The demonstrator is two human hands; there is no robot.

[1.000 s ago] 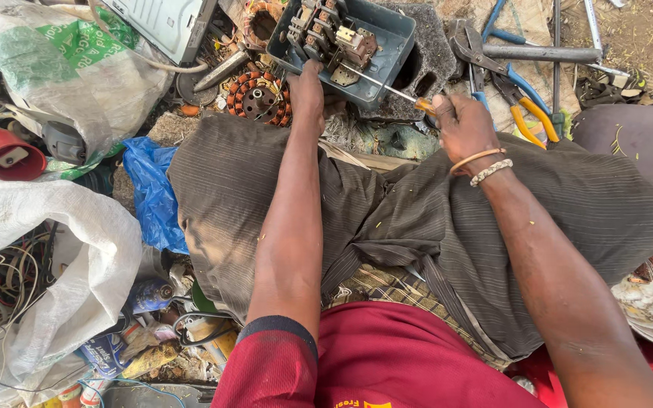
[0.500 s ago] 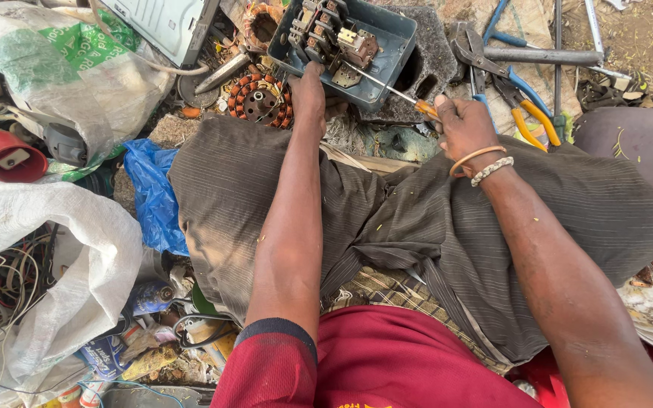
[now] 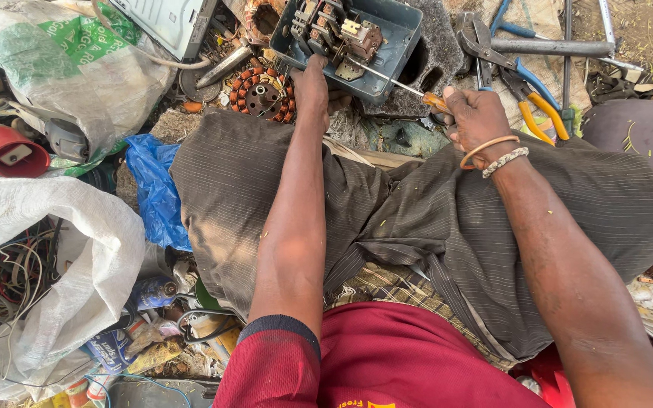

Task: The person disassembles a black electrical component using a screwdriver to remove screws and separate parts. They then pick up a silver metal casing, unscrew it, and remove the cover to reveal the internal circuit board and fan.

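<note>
Head view. The left hand [image 3: 313, 83] is closed on the near edge of a grey metal box [image 3: 394, 30], gripping its rim; the box lies just beyond both hands, tilted, with electrical parts [image 3: 332, 29] fixed inside. The right hand [image 3: 478, 117], wearing two bracelets [image 3: 496, 153], is curled around the orange handle of a screwdriver [image 3: 398, 81], whose shaft slants up and left into the box to the parts. Left of the left hand lies a copper-wound motor core [image 3: 260, 92]. Beyond the right hand lie pliers [image 3: 530, 94] with blue and yellow grips. A blue plastic bag [image 3: 156, 193] lies beside the left forearm.
</note>
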